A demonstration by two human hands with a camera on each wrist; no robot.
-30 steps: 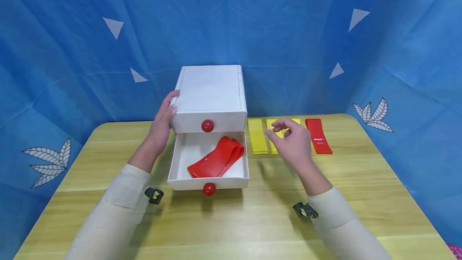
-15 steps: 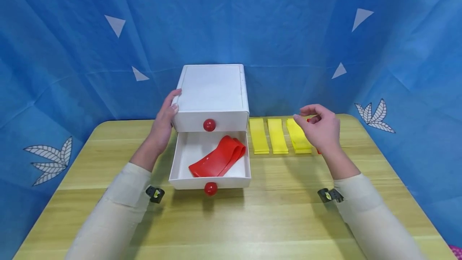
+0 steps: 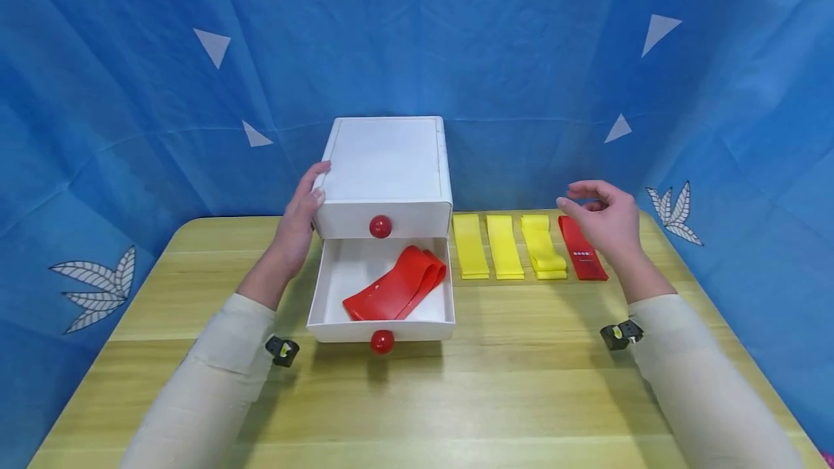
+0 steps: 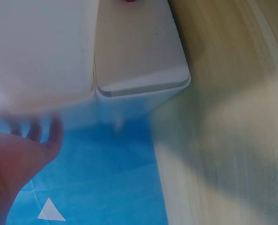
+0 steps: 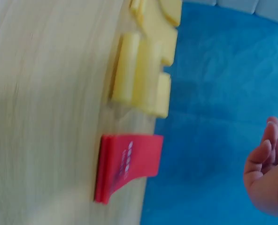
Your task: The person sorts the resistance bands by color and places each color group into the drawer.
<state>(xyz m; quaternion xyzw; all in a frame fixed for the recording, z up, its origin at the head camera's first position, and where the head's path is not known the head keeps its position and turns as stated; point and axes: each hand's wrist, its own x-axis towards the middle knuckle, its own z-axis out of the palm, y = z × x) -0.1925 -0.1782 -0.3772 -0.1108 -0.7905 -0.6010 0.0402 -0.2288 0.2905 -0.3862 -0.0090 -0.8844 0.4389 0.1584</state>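
Observation:
My left hand (image 3: 298,219) rests against the left side of a white two-drawer box (image 3: 384,158), its fingertips at the top edge. The lower drawer (image 3: 332,273) is pulled out, and a folded red resistance band (image 3: 394,288) lies in it. At the far right my right hand (image 3: 606,219) hovers above a second red resistance band (image 3: 580,248), thumb and fingers apart, holding nothing. Dots and small print show on that band (image 5: 132,157) in the right wrist view. Left of it lie three folded yellow bands (image 3: 504,246), the nearest one (image 3: 542,248) rumpled.
Red round knobs mark the closed upper drawer (image 3: 345,221) and the open lower one. Everything stands on a wooden table (image 3: 521,389). A blue cloth backdrop (image 3: 521,78) hangs behind it and at both sides.
My right hand has moved right, from over the yellow bands to above the red band on the table. My left hand has stayed against the box.

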